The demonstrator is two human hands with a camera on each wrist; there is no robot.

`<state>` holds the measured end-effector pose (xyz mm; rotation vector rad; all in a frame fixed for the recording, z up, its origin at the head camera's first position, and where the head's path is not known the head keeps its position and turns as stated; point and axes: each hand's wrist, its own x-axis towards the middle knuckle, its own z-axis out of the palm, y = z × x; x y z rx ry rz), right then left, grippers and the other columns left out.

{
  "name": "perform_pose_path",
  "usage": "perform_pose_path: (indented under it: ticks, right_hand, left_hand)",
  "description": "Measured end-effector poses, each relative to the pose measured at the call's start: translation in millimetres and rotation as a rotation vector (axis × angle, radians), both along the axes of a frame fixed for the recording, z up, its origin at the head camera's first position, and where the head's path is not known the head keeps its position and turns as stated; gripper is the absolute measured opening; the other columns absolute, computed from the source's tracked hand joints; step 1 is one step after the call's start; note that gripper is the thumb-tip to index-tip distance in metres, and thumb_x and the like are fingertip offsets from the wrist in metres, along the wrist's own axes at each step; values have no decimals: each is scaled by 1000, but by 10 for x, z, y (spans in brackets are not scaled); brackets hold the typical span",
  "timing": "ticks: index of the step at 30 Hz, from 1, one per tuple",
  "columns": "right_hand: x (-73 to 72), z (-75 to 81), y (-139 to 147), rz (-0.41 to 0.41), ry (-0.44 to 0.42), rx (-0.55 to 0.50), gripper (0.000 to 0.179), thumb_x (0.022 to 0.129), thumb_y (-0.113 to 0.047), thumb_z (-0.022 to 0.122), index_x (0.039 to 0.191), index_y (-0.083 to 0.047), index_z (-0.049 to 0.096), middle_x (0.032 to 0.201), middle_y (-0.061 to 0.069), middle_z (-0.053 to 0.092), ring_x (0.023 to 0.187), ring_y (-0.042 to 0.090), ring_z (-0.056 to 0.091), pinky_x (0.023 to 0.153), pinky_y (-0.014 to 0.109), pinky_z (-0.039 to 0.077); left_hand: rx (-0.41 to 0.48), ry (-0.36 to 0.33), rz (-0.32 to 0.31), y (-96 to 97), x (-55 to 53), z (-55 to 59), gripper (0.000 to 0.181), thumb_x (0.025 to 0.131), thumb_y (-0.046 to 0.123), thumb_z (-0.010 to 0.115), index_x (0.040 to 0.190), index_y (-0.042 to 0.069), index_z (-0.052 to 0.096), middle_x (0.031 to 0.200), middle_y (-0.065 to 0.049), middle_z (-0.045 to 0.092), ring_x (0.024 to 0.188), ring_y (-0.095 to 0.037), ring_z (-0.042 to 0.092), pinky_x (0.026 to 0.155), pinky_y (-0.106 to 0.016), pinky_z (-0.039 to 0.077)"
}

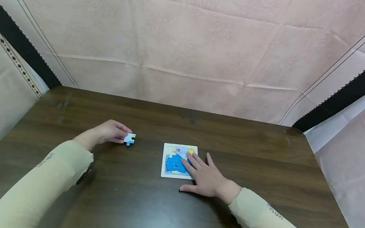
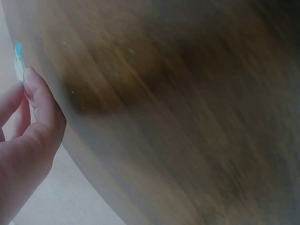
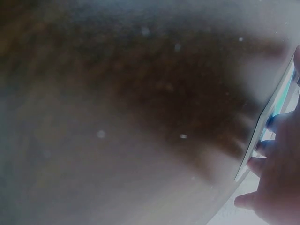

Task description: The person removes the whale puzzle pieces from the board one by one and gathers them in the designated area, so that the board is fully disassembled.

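left hand [image 1: 111, 131] pinches puzzle piece [image 1: 128, 137] between thumb and fingertips, well left of puzzle [image 1: 174, 163], toward far edge of tabletop [image 1: 125, 200]. right hand [image 1: 206, 177] spread wide, fingers nearly straight, some on puzzle's right side, gripping nothing. puzzle about midway between left and right edges, nearer far edge. tips: light pinch by piece's edge, knob uncovered; right fingers flat, enough pressure to stop sliding, less picture covered.
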<state>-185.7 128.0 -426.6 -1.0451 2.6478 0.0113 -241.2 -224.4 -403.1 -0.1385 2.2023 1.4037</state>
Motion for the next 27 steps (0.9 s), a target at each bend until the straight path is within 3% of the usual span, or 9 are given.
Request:
perform_pose_path:
  ticks: [7,19,24,27]
  right_hand:
    - [-12,-16,1,2,2,4,87,83,-71,41,150,-21,17,158,5,11,146,26,11,113,63,5]
    - [-22,2,-12,-8,-4,20,87,83,-71,42,151,-23,15,159,2,8,146,24,9,114,61,3]
    - [-18,-2,-11,-8,-10,10,87,83,-70,43,151,-21,16,159,4,9,146,25,10,114,61,4]
    - [-9,-11,-11,-7,-5,4,87,84,-69,44,151,-20,16,159,4,9,146,26,10,114,62,5]
  left_hand:
    - [-52,0,6,-74,13,-39,37,95,5,50,127,-11,48,121,-24,52,81,-9,57,73,-20,55]
    - [-114,68,49,-51,28,-40,33,89,0,57,118,-15,53,106,-23,59,76,-11,59,73,-26,57]
    - [-138,80,45,-45,23,-32,35,92,6,54,122,-12,52,119,-27,55,96,-25,62,86,-34,54]
    - [-124,85,32,-13,24,-11,37,96,11,49,125,-12,49,129,-30,48,113,-35,55,94,-39,50]
